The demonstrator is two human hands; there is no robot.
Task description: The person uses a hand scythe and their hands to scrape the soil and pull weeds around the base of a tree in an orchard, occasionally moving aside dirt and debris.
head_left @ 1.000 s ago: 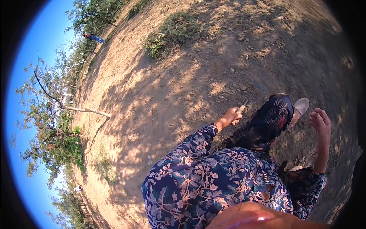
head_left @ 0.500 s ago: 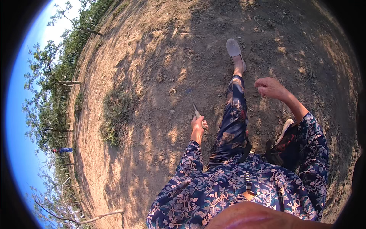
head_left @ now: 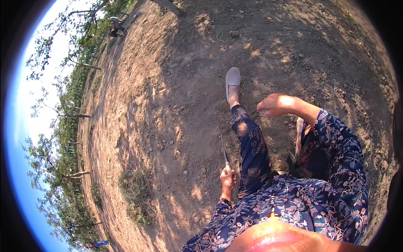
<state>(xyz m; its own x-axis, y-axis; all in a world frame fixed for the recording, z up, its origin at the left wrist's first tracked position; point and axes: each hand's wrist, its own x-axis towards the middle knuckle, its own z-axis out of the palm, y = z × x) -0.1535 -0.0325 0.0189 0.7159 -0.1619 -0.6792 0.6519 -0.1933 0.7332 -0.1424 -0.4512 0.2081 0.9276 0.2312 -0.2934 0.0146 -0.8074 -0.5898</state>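
My left hand (head_left: 228,181) is closed round the pale handle of a slim hand tool (head_left: 225,154). Its thin dark metal blade or shaft points forward over the bare soil, beside my left trouser leg; the exact kind is hard to make out. My right hand (head_left: 275,105) hangs in front of me on the right, its fingers curled in loosely, with nothing seen in them. Their tips are partly hidden. Below it is my other leg, and a light slip-on shoe (head_left: 233,77) on my forward foot stands on the dirt.
Dry, lumpy soil (head_left: 189,105) spreads around, patched with tree shade. A heap of cut weeds (head_left: 137,195) lies to the left. A tree trunk (head_left: 168,7) rises at the top, and more trees (head_left: 63,168) line the left. Two people (head_left: 116,27) are far off at the left edge.
The view has turned and moved on over the ground; the weed heap now sits lower. My right hand has swung leftward, and the tool is drawn in nearer my leg, still in my left hand.
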